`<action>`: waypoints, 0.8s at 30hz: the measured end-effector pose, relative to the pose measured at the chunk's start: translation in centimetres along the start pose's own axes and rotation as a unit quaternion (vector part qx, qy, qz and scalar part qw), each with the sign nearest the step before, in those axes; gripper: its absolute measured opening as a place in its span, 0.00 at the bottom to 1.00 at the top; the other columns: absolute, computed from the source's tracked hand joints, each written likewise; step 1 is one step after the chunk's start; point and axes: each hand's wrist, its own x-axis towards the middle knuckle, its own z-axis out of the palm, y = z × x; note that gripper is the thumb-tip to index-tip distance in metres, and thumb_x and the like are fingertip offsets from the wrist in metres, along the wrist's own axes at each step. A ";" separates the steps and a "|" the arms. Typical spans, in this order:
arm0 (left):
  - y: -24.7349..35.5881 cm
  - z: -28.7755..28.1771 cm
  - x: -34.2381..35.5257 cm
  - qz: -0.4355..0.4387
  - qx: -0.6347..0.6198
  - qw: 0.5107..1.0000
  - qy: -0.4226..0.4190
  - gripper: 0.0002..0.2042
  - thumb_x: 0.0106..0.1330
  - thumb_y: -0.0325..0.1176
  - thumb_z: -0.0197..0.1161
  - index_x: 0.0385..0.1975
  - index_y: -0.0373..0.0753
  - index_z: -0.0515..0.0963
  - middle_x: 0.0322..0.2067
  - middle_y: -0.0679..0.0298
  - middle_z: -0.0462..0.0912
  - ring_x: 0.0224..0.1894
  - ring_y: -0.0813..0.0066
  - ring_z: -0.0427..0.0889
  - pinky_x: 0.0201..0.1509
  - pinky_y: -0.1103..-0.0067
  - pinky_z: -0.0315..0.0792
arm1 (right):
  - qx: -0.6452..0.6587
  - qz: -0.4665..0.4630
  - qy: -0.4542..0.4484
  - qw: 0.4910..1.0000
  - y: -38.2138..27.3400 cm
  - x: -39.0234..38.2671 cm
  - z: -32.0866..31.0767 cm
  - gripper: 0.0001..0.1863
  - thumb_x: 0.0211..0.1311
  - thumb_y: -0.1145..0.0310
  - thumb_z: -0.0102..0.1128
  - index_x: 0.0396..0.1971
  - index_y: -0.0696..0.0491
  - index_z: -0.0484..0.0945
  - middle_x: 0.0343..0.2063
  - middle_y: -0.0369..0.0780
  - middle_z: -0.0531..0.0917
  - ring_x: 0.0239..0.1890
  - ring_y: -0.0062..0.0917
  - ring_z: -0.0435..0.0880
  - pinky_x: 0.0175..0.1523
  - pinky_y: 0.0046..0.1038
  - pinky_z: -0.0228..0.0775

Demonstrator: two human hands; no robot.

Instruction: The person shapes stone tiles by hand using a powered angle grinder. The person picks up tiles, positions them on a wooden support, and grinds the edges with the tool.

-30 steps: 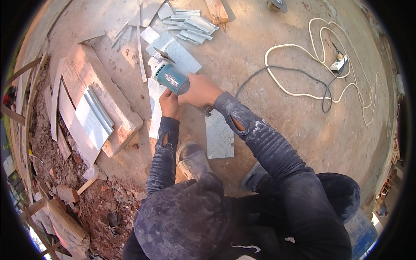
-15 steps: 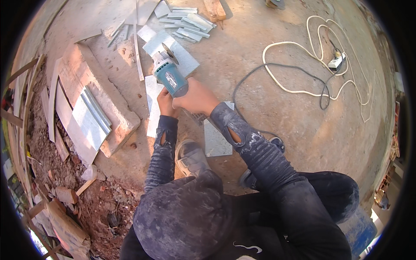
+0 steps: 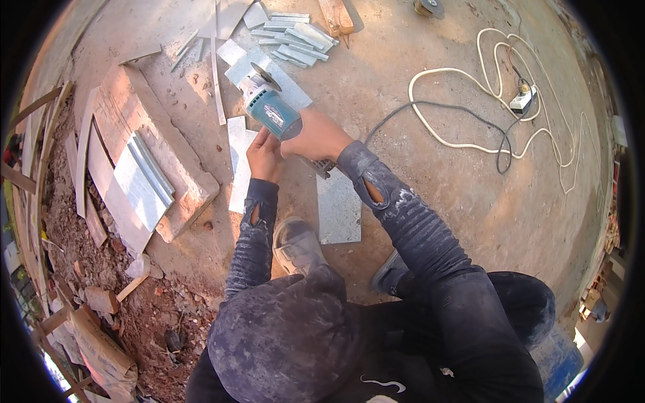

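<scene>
The right hand (image 3: 317, 136) gripped the grinder (image 3: 274, 115), long axis toward ten-thirty. The left hand (image 3: 266, 160) sat at six o'clock, hold unclear.

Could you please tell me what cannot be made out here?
- Head view: rear of the teal-bodied, silver-headed angle grinder, hidden by the right hand.
- Head view: upper-right corner of the pale grey rectangular tile, hidden by the dark, dusty right sleeve.
- Head view: far end of the orange-brown, wood-like block, cut off by the upper edge.
</scene>
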 end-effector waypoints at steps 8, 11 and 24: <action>-0.2 -0.4 0.2 -0.005 0.006 1.000 0.000 0.17 0.71 0.21 0.53 0.59 0.27 0.71 0.49 0.55 0.82 0.45 0.69 0.84 0.48 0.76 0.80 | 0.078 0.050 0.019 0.996 0.3 -4.0 1.0 0.35 0.34 0.55 0.71 0.42 0.63 0.76 0.38 0.51 0.83 0.42 0.41 0.84 0.47 0.33 0.75; -0.3 -0.2 0.0 0.005 -0.001 1.000 -0.004 0.18 0.71 0.21 0.54 0.60 0.27 0.71 0.50 0.56 0.81 0.45 0.71 0.84 0.47 0.77 0.79 | 0.087 0.049 0.032 0.995 -0.2 -2.7 1.6 0.37 0.33 0.54 0.70 0.44 0.65 0.75 0.40 0.53 0.83 0.44 0.43 0.84 0.48 0.34 0.75; 0.4 0.3 -0.2 -0.017 0.065 0.997 0.044 0.25 0.68 0.25 0.61 0.66 0.34 0.66 0.43 0.65 0.83 0.35 0.82 0.79 0.36 0.85 0.72 | 0.016 -0.013 -0.001 1.000 0.7 1.8 -1.2 0.40 0.34 0.53 0.70 0.47 0.66 0.74 0.43 0.54 0.82 0.46 0.45 0.83 0.50 0.34 0.76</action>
